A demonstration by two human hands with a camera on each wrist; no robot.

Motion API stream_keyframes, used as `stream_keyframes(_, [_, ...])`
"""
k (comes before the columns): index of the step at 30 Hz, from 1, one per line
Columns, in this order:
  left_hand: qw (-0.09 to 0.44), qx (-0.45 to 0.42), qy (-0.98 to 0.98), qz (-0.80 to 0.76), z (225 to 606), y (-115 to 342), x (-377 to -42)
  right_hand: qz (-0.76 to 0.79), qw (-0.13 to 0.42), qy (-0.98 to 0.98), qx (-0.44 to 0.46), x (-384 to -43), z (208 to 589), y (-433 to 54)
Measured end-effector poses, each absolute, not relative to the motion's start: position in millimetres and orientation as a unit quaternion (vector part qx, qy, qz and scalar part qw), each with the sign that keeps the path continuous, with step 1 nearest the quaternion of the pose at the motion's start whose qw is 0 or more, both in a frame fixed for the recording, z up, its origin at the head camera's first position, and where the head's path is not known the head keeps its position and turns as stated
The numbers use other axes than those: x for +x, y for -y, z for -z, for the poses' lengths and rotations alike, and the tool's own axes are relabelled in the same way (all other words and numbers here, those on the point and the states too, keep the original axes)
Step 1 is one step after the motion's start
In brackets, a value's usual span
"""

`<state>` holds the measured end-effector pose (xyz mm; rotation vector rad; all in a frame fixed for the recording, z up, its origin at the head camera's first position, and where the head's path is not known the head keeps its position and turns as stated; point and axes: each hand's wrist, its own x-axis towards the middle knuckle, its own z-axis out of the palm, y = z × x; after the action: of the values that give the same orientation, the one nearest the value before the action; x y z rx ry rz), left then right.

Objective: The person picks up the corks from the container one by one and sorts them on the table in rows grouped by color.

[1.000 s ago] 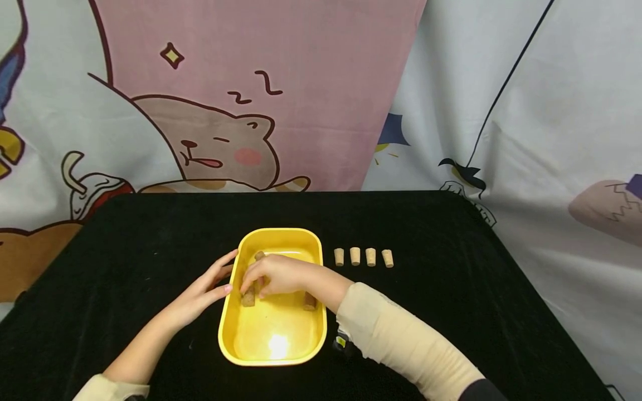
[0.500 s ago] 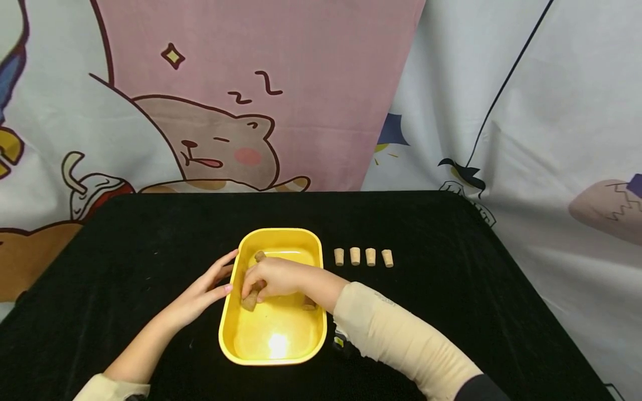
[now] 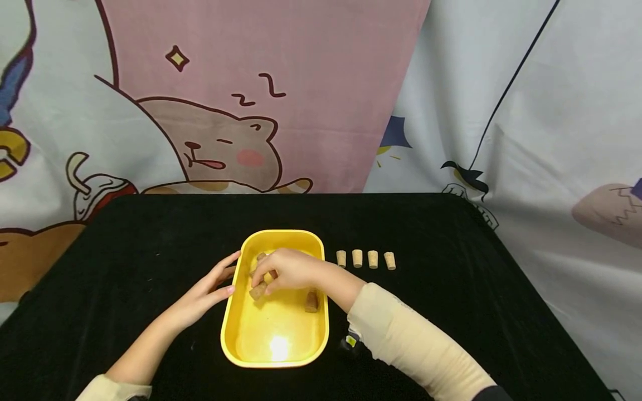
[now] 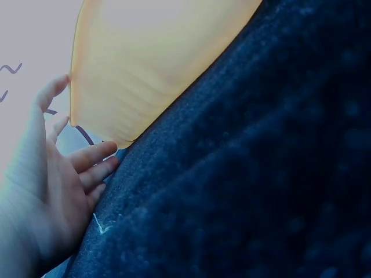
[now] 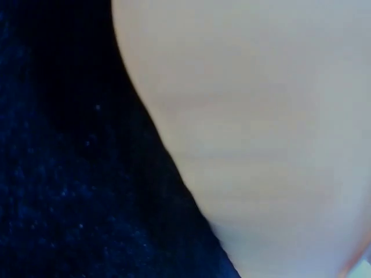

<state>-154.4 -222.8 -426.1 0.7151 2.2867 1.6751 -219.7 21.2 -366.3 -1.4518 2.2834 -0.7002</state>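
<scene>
In the head view my right hand (image 3: 288,271) reaches over the yellow tray (image 3: 273,365) and pinches a cork stopper (image 3: 258,291) between thumb and fingers near the tray's left side. Other corks lie inside: one (image 3: 311,301) by the right wall, another (image 3: 261,257) behind my fingers, partly hidden. My left hand (image 3: 205,292) has its fingers extended against the tray's left wall. The left wrist view shows that hand (image 4: 64,191) with fingertips at the tray's outer side (image 4: 145,69). The right wrist view holds mostly blurred forearm, and the right fingers are out of sight there.
Several tapered corks (image 3: 373,259) stand in a row on the black cloth (image 3: 451,312) to the right of the tray. A printed curtain (image 3: 321,100) hangs behind the table's far edge. My right forearm crosses the tray's right rim.
My right hand has lifted slightly and shifted right, bringing the cork up from the tray's left side. The cork by the right wall shows more fully. My left hand stays at the wall.
</scene>
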Motion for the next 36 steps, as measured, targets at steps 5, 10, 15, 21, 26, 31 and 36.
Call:
stream_keyframes(5, [0.110,0.240,-0.778,-0.570,426,223,-155,0.277,0.153,-0.803,-0.506,-217,359,-30])
stream_keyframes(10, [0.106,0.239,-0.782,-0.566,426,222,-155,0.318,0.111,-0.806,-0.486,-211,352,-40])
stream_keyframes(15, [0.103,0.235,-0.785,-0.563,426,222,-155,0.350,0.063,-0.807,-0.471,-203,347,-51])
stream_keyframes(21, [0.100,0.239,-0.783,-0.565,427,222,-155,0.382,0.004,-0.801,-0.460,-193,342,-62])
stream_keyframes(26, [0.099,0.239,-0.783,-0.566,427,222,-155,0.414,-0.027,-0.799,-0.436,-183,339,-71])
stream_keyframes(31, [0.097,0.238,-0.784,-0.565,427,222,-154,0.436,-0.064,-0.797,-0.412,-175,337,-78])
stream_keyframes(36, [0.097,0.242,-0.785,-0.563,426,222,-154,0.448,-0.101,-0.800,-0.386,-170,337,-88])
